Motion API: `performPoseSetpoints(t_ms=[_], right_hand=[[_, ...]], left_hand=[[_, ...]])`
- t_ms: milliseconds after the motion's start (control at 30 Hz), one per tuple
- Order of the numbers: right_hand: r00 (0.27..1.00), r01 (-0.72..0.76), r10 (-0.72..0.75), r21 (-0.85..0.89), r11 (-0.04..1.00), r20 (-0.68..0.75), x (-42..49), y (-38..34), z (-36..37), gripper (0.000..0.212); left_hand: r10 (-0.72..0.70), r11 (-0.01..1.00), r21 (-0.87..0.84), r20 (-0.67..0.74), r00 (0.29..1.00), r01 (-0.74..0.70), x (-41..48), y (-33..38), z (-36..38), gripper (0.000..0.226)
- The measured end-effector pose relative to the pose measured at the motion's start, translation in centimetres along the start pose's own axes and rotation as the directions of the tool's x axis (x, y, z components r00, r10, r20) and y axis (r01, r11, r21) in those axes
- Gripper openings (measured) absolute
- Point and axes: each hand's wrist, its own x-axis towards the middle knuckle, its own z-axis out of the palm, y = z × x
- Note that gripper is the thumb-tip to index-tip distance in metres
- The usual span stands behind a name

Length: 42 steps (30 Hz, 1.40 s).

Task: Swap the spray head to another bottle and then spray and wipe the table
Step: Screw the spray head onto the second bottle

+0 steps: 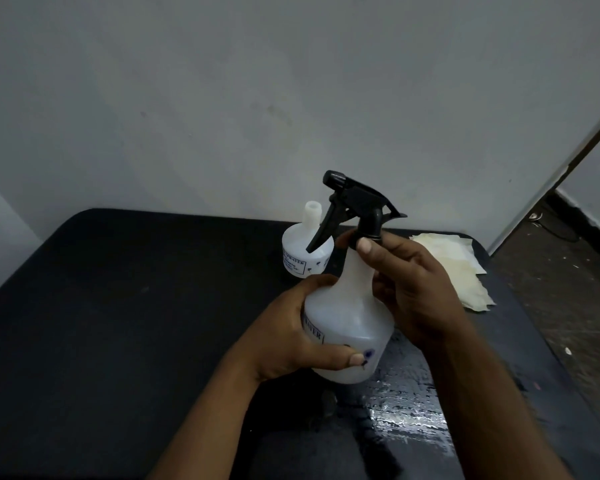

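A white translucent bottle (352,317) is held tilted above the black table (118,306). My left hand (291,337) grips its lower body from the left. A black spray head (357,202) sits on the bottle's neck, nozzle pointing up and left. My right hand (413,282) wraps the neck, with fingertips on the black collar of the spray head. A second white bottle (305,251), with an open neck and no head, stands upright on the table behind. A pale yellow cloth (461,268) lies at the table's far right.
A wet, shiny patch (406,403) covers the table's near right part. A grey wall (291,98) rises just behind the table. To the right, past the table's edge, lies a speckled floor (575,306) and a door frame (555,181).
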Motion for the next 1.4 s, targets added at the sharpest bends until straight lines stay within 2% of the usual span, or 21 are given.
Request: performPoseSetpoints(t_ms=[100, 200, 267, 333, 433, 533, 633, 767, 867, 967, 1000, 1033, 1100, 1133, 1167, 1200, 1233, 1267, 1300, 1367, 1400], right_hand=[[0.994, -0.004, 0.008, 0.034, 0.999, -0.110, 0.3, 0.5, 0.3, 0.040], [0.985, 0.031, -0.031, -0.005, 1.000, -0.168, 0.4, 0.7, 0.6, 0.046], [0.981, 0.030, -0.036, -0.034, 0.999, -0.193, 0.4, 0.5, 0.9, 0.049], [0.978, 0.051, -0.073, -0.114, 0.992, -0.194, 0.5, 0.3, 0.8, 0.043], [0.982, 0.128, -0.151, -0.187, 0.974, -0.115, 0.3, -0.2, 0.6, 0.032], [0.989, 0.147, -0.144, -0.147, 0.978, 0.033, 0.1, -0.4, -0.4, 0.041], [0.976, 0.105, -0.087, -0.080, 0.991, 0.199, 0.0, -0.1, -0.9, 0.051], [0.972, 0.157, -0.130, -0.131, 0.979, 0.198, 0.1, 0.4, -0.5, 0.072], [0.970, 0.195, -0.147, -0.262, 0.945, 0.191, 0.0, 0.8, -0.2, 0.067], [0.961, 0.266, -0.200, -0.427, 0.865, 0.192, 0.1, 1.1, -0.3, 0.061], [0.961, 0.277, -0.242, -0.466, 0.841, 0.135, 0.3, 1.0, -0.2, 0.058], [0.954, 0.281, -0.298, -0.430, 0.858, 0.028, 0.6, 1.0, -0.6, 0.055], [0.894, 0.358, -0.392, -0.180, 0.916, -0.219, 0.8, 0.4, -2.2, 0.059], [0.886, 0.366, -0.380, -0.102, 0.925, -0.267, 0.6, 0.1, -3.2, 0.057], [0.908, 0.356, -0.371, -0.109, 0.928, -0.193, 0.2, -0.1, -3.9, 0.049], [0.948, 0.304, -0.317, -0.190, 0.933, -0.038, -0.3, -0.5, -3.8, 0.041], [0.959, 0.275, -0.242, -0.269, 0.923, 0.151, -0.7, -0.2, -3.7, 0.042], [0.944, 0.269, -0.187, -0.307, 0.913, 0.272, -0.9, 0.2, -3.3, 0.045], [0.940, 0.287, -0.209, -0.293, 0.912, 0.270, -0.7, 0.9, -3.5, 0.042], [0.963, 0.266, -0.257, -0.133, 0.955, 0.082, 0.0, 1.6, -3.8, 0.044], [0.972, 0.225, -0.219, -0.078, 0.971, 0.083, 0.3, 1.7, -3.9, 0.049]], left_hand=[[0.003, 0.994, 0.105, -0.100, 0.995, 0.008, 0.2, 0.1, 0.5, 0.082], [0.053, 0.982, 0.186, -0.190, 0.980, -0.017, 0.3, 0.3, 1.2, 0.079], [0.084, 0.980, 0.196, -0.218, 0.972, -0.041, 0.4, 0.5, 1.3, 0.074], [0.067, 0.989, 0.141, -0.189, 0.980, -0.040, 0.4, 0.5, 1.0, 0.077], [0.005, 0.998, -0.066, -0.070, 0.998, -0.010, 0.0, 0.4, 0.2, 0.091], [0.059, 0.978, -0.199, -0.004, 0.998, -0.058, -0.2, 1.1, 0.1, 0.088], [0.124, 0.932, -0.339, -0.041, 0.991, -0.130, -0.2, 1.3, 0.1, 0.085], [0.091, 0.911, -0.383, -0.177, 0.980, -0.153, 0.0, 0.9, 0.0, 0.076], [0.087, 0.952, -0.268, -0.224, 0.971, -0.147, 0.0, 0.7, -0.6, 0.072], [0.107, 0.991, 0.098, -0.218, 0.970, -0.087, 0.1, 0.3, -1.4, 0.086], [0.130, 0.982, 0.171, -0.278, 0.952, -0.084, 0.1, 0.0, -1.7, 0.093], [0.138, 0.983, 0.165, -0.371, 0.919, -0.081, 0.1, -0.1, -2.1, 0.092], [0.130, 0.992, 0.072, -0.585, 0.801, -0.108, 0.0, -0.1, -3.1, 0.075], [0.126, 0.991, 0.047, -0.670, 0.731, -0.127, 0.0, -0.1, -3.6, 0.067], [0.108, 0.991, 0.027, -0.741, 0.663, -0.132, 0.0, 0.0, -4.1, 0.060], [0.083, 0.991, 0.005, -0.796, 0.600, -0.132, -0.2, 0.2, -4.5, 0.054], [0.067, 0.991, -0.007, -0.835, 0.547, -0.132, -0.4, 0.4, -4.9, 0.052], [0.061, 0.990, -0.011, -0.859, 0.507, -0.138, -0.5, 0.5, -5.2, 0.052], [0.066, 0.989, -0.005, -0.875, 0.480, -0.145, -0.6, 0.5, -5.4, 0.051], [0.098, 0.989, 0.036, -0.891, 0.443, -0.146, -0.6, 0.4, -5.5, 0.048], [0.117, 0.988, 0.061, -0.897, 0.426, -0.144, -0.7, 0.3, -5.5, 0.048]])
